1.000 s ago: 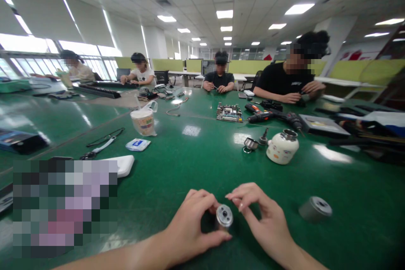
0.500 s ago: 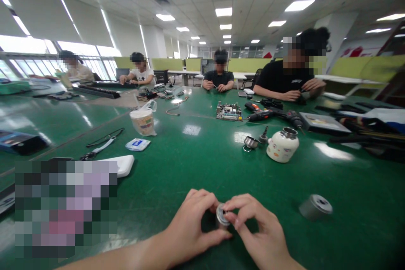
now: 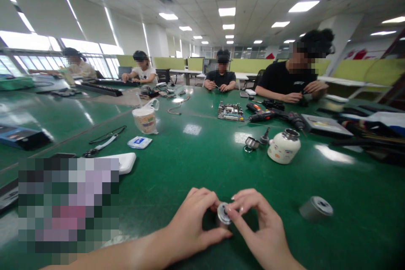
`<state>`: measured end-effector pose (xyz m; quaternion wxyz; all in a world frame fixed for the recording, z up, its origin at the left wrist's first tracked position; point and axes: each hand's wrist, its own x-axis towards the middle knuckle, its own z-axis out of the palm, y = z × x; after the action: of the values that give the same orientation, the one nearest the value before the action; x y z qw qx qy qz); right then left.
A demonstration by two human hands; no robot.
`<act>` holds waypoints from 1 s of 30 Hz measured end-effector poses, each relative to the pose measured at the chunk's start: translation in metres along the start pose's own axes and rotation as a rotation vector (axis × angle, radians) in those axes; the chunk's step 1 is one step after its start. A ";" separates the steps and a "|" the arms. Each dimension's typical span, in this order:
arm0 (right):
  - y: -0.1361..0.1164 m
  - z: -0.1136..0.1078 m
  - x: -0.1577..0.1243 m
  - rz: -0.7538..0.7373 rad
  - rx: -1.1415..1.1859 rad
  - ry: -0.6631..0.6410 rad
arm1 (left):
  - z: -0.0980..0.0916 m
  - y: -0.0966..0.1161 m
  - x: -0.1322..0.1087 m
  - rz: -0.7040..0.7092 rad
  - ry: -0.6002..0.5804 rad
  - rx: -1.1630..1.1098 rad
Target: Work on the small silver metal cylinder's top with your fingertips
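A small silver metal cylinder (image 3: 224, 214) stands on the green table before me, with a dark hole in its ringed top. My left hand (image 3: 198, 219) is closed round its left side, thumb at the front and fingers behind. The thumb and forefinger of my right hand (image 3: 259, 223) pinch together at the cylinder's top right edge; anything between them is too small or hidden to make out. A second metal cylinder (image 3: 316, 209), much like the first, lies off to the right of my right hand, its holed end facing up and right.
Beyond my hands are a white jar (image 3: 284, 147), a steel cup-shaped piece (image 3: 252, 144), a circuit board (image 3: 230, 111) and a power drill (image 3: 261, 116). Leftward lie a bagged cup (image 3: 144, 120), a small packet (image 3: 139, 142) and a white device (image 3: 128, 163). Several people sit around the table.
My right fingertips have shifted slightly over the cylinder's top, and the other fingers have lifted a little. My left hand keeps its hold. The whole view has tilted slightly.
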<state>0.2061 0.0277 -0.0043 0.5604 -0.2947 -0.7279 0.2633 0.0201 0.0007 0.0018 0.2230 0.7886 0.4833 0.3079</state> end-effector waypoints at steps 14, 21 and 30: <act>-0.002 -0.002 0.003 -0.101 -0.107 -0.004 | 0.002 -0.003 0.000 0.009 0.000 0.004; 0.036 -0.018 0.022 0.178 -0.198 -0.082 | -0.002 0.001 0.000 -0.020 -0.006 -0.013; 0.037 -0.021 0.023 0.169 -0.202 -0.128 | -0.001 -0.001 0.001 -0.022 -0.001 -0.016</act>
<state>0.2266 0.0707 -0.0108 0.4562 -0.3925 -0.7575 0.2530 0.0191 0.0018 0.0018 0.2330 0.7816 0.4892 0.3091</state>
